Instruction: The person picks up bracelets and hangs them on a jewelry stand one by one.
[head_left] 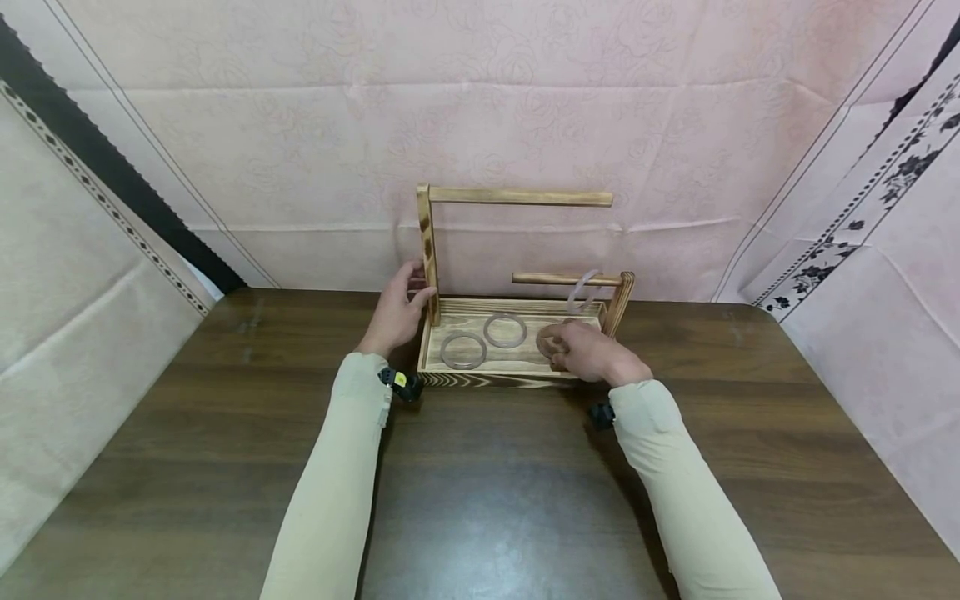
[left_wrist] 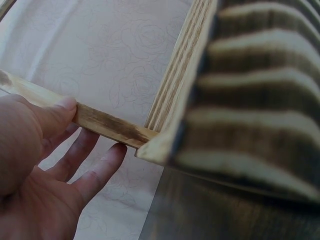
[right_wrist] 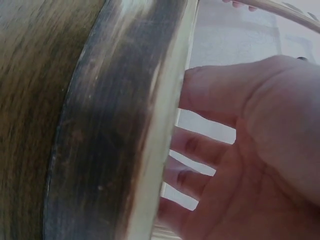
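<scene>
One translucent, pale round ring [head_left: 574,293] is already hanging on the short, light wooden rod [head_left: 536,278] at the far right. In the shallow, brown-grained wooden tray [head_left: 487,380], a clear round ring [head_left: 463,368] is lying near left and a second clear ring [head_left: 506,346] is lying farther back, so the work is seemingly only partly done. The right hand [head_left: 588,350] is reaching into the tray's right side, where another clear ring [head_left: 540,343] is apparently showing beneath it; whether it is gripping this cannot be told. The left hand [head_left: 397,310] is pinching the tall wooden post [head_left: 428,250] at the tray's left.
</scene>
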